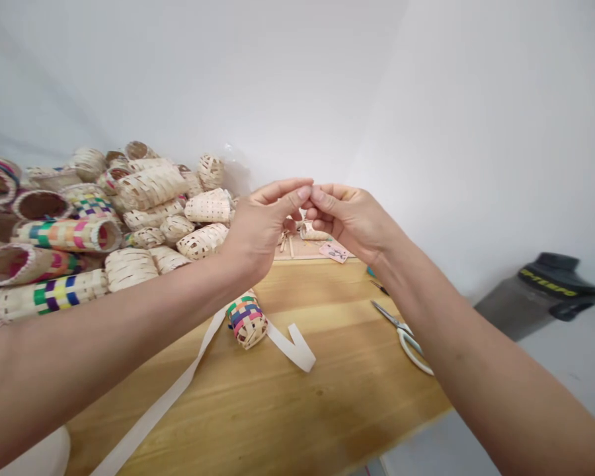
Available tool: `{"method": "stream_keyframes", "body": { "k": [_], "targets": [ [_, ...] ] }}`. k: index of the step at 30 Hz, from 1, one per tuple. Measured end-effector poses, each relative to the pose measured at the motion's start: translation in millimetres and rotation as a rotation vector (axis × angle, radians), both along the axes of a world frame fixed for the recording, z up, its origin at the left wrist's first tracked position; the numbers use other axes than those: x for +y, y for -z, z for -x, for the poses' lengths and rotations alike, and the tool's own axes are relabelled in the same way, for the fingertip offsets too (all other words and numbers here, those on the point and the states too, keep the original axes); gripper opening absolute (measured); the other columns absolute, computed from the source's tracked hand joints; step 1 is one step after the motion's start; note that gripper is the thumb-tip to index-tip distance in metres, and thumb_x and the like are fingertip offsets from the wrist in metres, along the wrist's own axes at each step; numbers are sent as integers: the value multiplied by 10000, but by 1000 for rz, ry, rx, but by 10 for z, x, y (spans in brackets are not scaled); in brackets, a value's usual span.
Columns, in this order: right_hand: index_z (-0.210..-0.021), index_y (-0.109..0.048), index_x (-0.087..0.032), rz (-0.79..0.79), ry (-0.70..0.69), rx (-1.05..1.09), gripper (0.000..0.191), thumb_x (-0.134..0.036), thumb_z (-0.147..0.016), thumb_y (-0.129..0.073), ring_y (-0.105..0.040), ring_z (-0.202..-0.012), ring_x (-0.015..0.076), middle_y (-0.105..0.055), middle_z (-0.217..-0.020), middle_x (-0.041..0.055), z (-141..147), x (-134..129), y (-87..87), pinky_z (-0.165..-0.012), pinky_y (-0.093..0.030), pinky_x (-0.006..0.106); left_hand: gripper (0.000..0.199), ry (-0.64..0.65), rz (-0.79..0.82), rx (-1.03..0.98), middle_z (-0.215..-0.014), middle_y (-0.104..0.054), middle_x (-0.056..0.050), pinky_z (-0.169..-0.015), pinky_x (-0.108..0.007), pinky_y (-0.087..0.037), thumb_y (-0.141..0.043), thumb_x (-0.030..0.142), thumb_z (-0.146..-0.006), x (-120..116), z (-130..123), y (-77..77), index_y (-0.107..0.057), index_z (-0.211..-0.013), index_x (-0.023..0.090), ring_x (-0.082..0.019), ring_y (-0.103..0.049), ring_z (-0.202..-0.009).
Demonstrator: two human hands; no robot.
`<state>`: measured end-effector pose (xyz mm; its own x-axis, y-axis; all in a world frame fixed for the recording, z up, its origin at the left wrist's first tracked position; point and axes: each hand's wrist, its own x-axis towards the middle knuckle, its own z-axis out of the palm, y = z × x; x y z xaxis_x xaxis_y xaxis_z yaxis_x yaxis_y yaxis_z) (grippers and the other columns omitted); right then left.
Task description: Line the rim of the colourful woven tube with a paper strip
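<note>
My left hand (265,225) and my right hand (344,215) are raised over the far part of the table, fingertips meeting. Both are closed in a pinch, thumb against forefinger. Whatever they hold is too small or too hidden to make out. Below them on the wood lies a small woven basket (248,320) with coloured bands of orange, green, blue, pink and purple. A pale flat ribbon (292,350) comes out on its right and ends in a fold. On its left, a long pale strip (163,403) runs down to the front edge.
A heap of woven baskets (151,185), plain and coloured, fills the left. White-handled scissors (404,334) lie by my right forearm. Behind my hands are a pink card (334,251) and a small woven piece (313,231). A grey bin-like container (518,301) stands right of the table (297,423).
</note>
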<state>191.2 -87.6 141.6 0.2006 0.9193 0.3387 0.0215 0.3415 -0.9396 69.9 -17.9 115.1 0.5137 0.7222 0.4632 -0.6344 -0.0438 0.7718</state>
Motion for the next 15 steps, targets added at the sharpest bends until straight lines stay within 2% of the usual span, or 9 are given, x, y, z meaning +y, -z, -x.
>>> {"method": "stream_keyframes", "body": {
  "k": [5,7,10,13,15],
  "targets": [
    [-788,-708,-149,20,-8,-85,187,-333,-806,-739,-649,-680,101,-698,-727,21,44,24,-4,-659,-568,200,55,-72,-92,-20,-806,-680,-8,-776,-290,-475,-731,213,-762,78,61,-40,-695,-785,178,-147,-620,-807],
    [-819,-708,-133,15,57,-154,200,-324,-861,-667,-665,-712,119,-714,-780,50,15,33,9,-688,-571,226,61,-97,-127,-30,-893,-690,-15,-888,-322,-453,-691,220,-809,85,144,-81,-663,-775,177,-167,-628,-923],
    [-815,-706,-114,2,298,-421,190,-272,-867,-615,-669,-732,146,-719,-802,65,-159,44,49,-697,-551,254,167,-18,-157,-68,-963,-689,-19,-997,-336,-405,-541,177,-918,75,329,-171,-602,-763,172,-160,-619,-1021],
    [-744,-703,-112,49,557,-890,233,-277,-848,-575,-644,-718,168,-707,-744,48,-483,14,123,-642,-493,251,238,45,-163,-87,-946,-677,-23,-1051,-339,-363,-412,134,-977,105,548,-253,-544,-779,148,-138,-608,-1036],
    [-689,-696,-122,119,669,-1129,280,-289,-845,-533,-625,-693,175,-690,-683,31,-730,-49,184,-599,-447,247,254,36,-151,-92,-909,-660,-10,-1068,-360,-328,-338,121,-1000,178,691,-280,-523,-826,116,-120,-591,-1044]
  ]
}}
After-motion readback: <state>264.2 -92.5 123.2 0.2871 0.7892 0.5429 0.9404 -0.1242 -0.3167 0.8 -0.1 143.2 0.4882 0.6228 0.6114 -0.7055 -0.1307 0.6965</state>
